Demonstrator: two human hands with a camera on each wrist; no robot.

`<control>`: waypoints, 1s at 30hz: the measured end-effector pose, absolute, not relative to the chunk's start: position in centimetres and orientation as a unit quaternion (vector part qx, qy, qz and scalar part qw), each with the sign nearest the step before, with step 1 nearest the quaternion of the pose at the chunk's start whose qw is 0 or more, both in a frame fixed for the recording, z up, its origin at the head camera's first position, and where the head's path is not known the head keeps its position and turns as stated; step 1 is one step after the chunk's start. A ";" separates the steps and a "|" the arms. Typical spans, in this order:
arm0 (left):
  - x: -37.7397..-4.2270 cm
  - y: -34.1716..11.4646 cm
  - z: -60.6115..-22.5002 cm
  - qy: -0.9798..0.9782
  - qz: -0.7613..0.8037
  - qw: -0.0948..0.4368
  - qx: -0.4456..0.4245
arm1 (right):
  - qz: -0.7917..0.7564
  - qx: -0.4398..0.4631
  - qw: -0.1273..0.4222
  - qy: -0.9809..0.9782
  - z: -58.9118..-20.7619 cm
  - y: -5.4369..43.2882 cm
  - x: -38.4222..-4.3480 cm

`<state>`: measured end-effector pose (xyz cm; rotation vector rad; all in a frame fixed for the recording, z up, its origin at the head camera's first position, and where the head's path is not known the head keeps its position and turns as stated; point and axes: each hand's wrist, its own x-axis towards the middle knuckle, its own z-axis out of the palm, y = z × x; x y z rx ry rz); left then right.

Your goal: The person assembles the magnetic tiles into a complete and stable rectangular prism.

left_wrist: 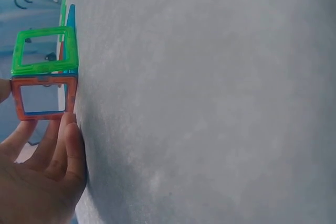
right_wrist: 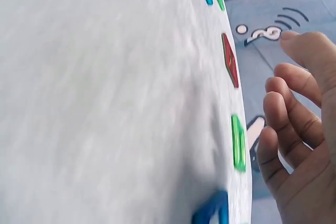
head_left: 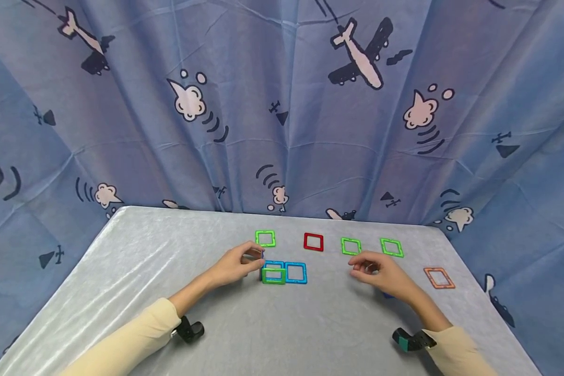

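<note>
Two blue square magnetic tile frames lie side by side on the table; the right one (head_left: 305, 273) is in full view. A green tile (head_left: 274, 282) stands upright at the front of the left blue one. My left hand (head_left: 237, 265) pinches an orange-red tile (left_wrist: 18, 100), which stands upright at the left side and meets the green tile at a corner. From the head it shows almost edge-on. My right hand (head_left: 378, 271) hovers over the table, fingers loosely bent, holding nothing. Below it a dark blue tile (head_left: 388, 296) is mostly hidden.
Behind the hands lie a green tile (head_left: 265, 246), a red tile (head_left: 313, 249) and two more green tiles, one (head_left: 351, 254) near the right hand and another (head_left: 392, 255) farther right. An orange tile (head_left: 439, 288) lies near the right edge. A patterned blue curtain (head_left: 244, 156) hangs behind the table.
</note>
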<state>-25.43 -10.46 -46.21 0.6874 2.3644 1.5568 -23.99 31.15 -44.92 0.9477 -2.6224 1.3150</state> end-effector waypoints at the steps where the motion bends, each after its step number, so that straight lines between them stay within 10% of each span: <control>1: -25.4 -10.4 -46.2 0.807 0.530 0.114 0.235 | 0.425 0.306 0.031 -0.851 -44.9 31.6 -23.9; 30: -25.6 -10.4 -46.3 0.807 0.531 0.117 0.231 | 0.372 0.265 0.028 -0.889 -44.8 39.1 -20.0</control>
